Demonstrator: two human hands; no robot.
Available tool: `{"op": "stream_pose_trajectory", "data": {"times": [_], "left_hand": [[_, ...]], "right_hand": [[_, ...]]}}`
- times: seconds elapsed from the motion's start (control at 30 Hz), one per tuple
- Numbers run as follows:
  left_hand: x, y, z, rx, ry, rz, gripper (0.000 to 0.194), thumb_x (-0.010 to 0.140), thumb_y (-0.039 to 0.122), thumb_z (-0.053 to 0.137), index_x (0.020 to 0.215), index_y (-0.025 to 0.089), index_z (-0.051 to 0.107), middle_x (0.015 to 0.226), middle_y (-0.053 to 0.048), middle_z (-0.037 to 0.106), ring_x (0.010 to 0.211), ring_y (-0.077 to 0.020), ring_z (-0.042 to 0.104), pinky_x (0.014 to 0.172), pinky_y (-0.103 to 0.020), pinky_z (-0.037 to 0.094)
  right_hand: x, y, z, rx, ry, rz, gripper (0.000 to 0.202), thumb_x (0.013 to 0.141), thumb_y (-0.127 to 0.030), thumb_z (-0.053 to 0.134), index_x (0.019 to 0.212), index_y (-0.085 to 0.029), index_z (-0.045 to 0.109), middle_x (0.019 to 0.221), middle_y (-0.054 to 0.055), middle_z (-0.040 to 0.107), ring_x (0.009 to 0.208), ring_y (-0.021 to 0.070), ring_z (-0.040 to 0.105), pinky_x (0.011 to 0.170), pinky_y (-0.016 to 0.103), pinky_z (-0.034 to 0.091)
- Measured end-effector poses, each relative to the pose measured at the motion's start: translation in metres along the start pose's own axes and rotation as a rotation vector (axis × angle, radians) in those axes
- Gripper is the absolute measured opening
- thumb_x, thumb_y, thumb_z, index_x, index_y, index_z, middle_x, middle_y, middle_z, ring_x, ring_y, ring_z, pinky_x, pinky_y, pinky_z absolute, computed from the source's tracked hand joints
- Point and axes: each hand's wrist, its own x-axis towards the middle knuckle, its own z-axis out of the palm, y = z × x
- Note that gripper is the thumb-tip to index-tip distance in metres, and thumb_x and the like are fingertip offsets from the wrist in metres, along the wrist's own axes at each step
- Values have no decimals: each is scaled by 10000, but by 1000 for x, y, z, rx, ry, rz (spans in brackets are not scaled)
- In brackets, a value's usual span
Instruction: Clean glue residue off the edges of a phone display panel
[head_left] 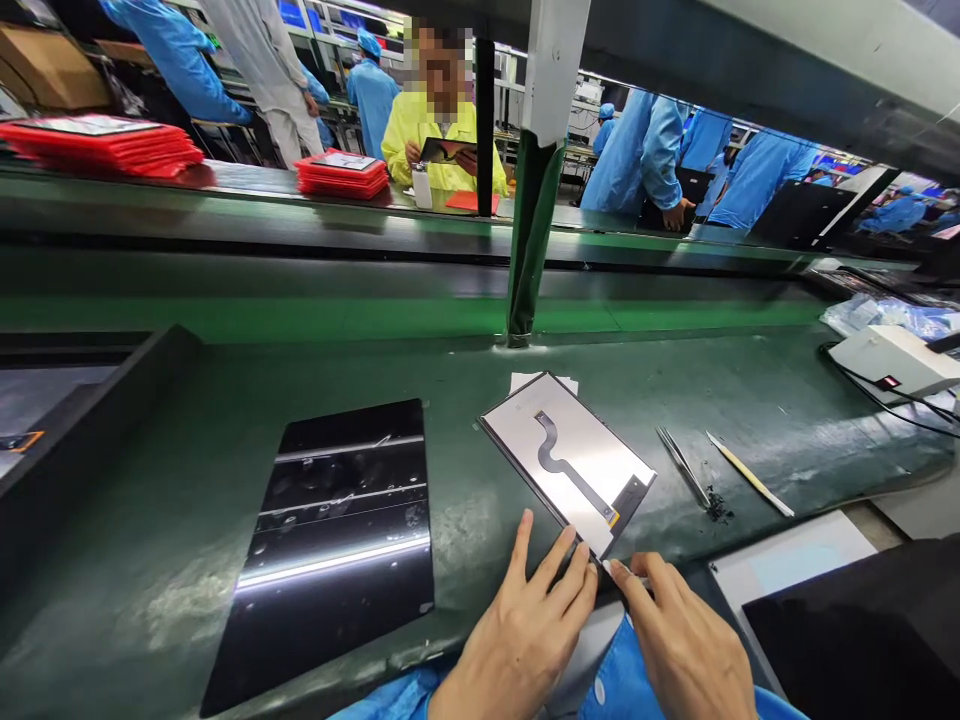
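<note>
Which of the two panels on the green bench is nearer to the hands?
The silvery panel with a curved dark strip, beside the left hand; the glossy black panel lies farther left.

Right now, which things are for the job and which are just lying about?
In the job:
silver-backed, black-edged panel
left hand and right hand, at its near corner

Seem just lying about:
shiny black panel
silver metal tweezers
thin yellow-and-white stick
tiny black scraps

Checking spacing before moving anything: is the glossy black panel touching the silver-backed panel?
Apart. The head view shows a strip of green mat between the glossy black panel and the silver-backed panel.
</note>
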Motion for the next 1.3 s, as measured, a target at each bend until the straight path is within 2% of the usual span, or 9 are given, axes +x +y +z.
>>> {"op": "stream_pose_trajectory", "data": {"times": [0.27, 0.5, 0.77, 1.13, 1.3], "left_hand": [[0, -1, 0, 23, -8, 13, 268, 1005, 199, 471, 1192, 122, 647, 1199, -82, 705, 1274, -280, 558, 1197, -658, -5], [1, -1, -1, 5, 42, 5, 254, 1015, 186, 451, 1125, 131, 673, 1165, -59, 718, 1237, -272, 582, 1204, -647, 14], [1, -1, 0, -8, 51, -1, 284, 1028, 188, 411, 1120, 130, 674, 1162, -61, 721, 1232, -275, 584, 1203, -646, 18], [0, -1, 2, -5, 52, -1, 269, 1021, 193, 436, 1126, 129, 675, 1156, -62, 719, 1223, -275, 590, 1200, -655, 16], [1, -1, 1, -6, 40, 1, 277, 1021, 194, 427, 1133, 124, 670, 1170, -67, 715, 1233, -275, 580, 1201, -652, 8]], "right_hand": [[1, -1, 4, 8, -41, -41, 458, 1062, -138, 177, 1093, -168, 633, 860, 40, 664, 669, 133, 601, 604, 271, 391], [-2, -1, 0, -27, -61, -80, 459, 1044, -100, 181, 1091, -150, 636, 864, 52, 655, 674, 138, 602, 608, 273, 406], [-7, 1, 2, -1, -84, -29, 456, 1064, -154, 172, 1104, -181, 626, 860, 35, 650, 671, 121, 621, 584, 250, 410], [-6, -1, 2, -50, -82, -72, 442, 1047, -108, 195, 1109, -160, 630, 873, 53, 663, 690, 140, 631, 605, 263, 424], [-9, 1, 4, -12, -100, -29, 459, 1065, -155, 170, 1114, -183, 625, 860, 40, 655, 685, 121, 633, 590, 239, 424]]}}
